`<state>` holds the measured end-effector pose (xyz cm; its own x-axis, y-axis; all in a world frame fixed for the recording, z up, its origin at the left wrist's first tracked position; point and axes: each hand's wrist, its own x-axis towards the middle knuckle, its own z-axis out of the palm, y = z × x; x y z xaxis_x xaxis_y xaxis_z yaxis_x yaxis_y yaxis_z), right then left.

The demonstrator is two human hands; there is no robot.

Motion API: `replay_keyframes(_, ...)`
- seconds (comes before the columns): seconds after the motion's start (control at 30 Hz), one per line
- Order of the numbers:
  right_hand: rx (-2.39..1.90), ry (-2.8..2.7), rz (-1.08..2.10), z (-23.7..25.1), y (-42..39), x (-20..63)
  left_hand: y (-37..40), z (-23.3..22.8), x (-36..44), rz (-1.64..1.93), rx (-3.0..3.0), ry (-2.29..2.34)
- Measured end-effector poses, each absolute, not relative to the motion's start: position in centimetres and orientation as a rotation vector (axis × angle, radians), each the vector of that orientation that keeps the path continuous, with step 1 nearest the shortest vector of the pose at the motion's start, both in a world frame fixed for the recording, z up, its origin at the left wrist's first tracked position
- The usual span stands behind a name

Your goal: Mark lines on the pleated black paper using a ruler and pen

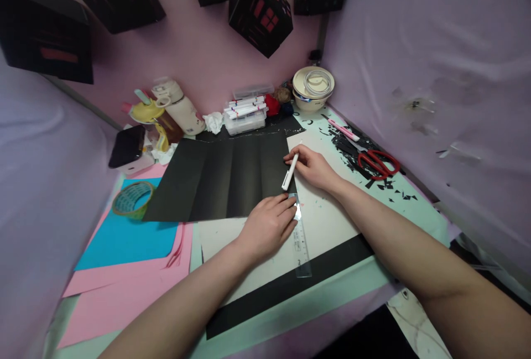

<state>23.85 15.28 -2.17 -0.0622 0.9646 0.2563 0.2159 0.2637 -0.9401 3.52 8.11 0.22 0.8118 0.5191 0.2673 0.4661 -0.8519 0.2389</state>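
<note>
In the head view, the right hand (pixel 313 166) grips a white pen (pixel 289 172) in closed fingers, its tip on the right edge of the folded black paper (pixel 219 179). The left hand (pixel 269 225) presses flat, fingers spread, on a clear ruler (pixel 302 245). The ruler's long axis runs from the pen toward the person, so the left hand is nearer to it. No writing is readable. Red scissors (pixel 378 162) lie on the counter (pixel 418 212), well apart.

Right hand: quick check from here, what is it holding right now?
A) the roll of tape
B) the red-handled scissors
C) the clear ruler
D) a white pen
D: the right hand grips a white pen at the edge of the black paper, while the red-handled scissors lie apart on the table and the left hand presses on the clear ruler.
</note>
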Motion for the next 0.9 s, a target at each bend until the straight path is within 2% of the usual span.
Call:
replay_keyframes(0.23,-1.256,-1.427,0.868,-0.5,14.4,23.7,8.1,0.4,3.6,0.438,2.817,0.799)
replay_keyframes(0.43,-1.317,-1.548,1.133,0.5,13.9,23.9,8.1,0.3,3.5,0.423,2.815,0.803)
replay_keyframes(0.9,-1.379,-1.702,1.174,2.0,13.4,26.1,8.1,0.3,3.5,0.431,2.796,0.794)
